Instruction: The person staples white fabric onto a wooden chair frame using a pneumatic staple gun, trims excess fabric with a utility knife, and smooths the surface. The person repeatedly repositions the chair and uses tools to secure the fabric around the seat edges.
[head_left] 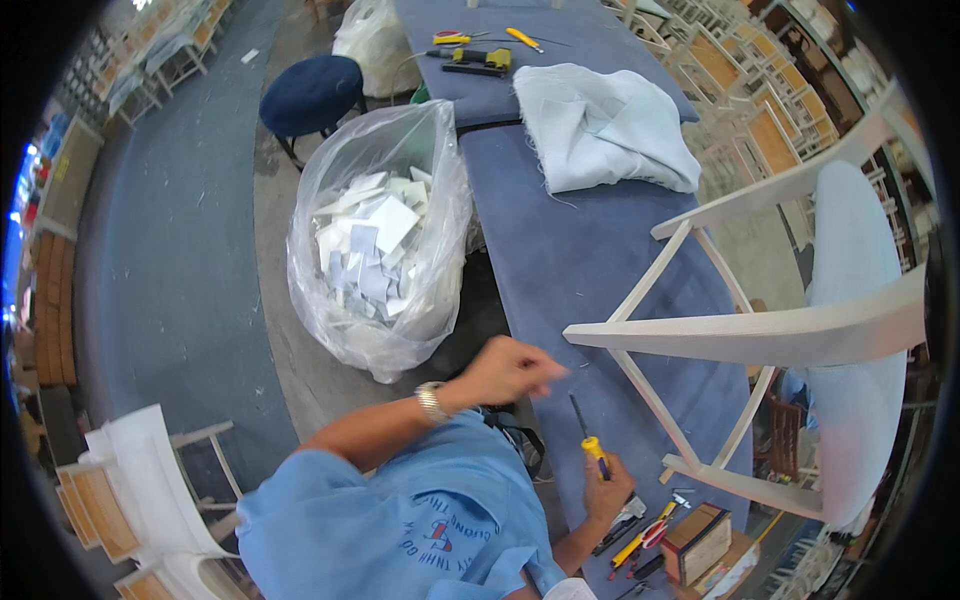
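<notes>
one clear bag (375,230) of white scraps, small brown box (700,540) by right hand (607,492)

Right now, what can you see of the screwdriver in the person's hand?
The screwdriver has a yellow handle and a dark, thin metal shaft. The right hand grips the handle low, with the shaft pointing up and slightly left over the blue padded table. The tip looks free, touching nothing. The left hand is raised nearby, blurred, apart from the screwdriver.
</notes>
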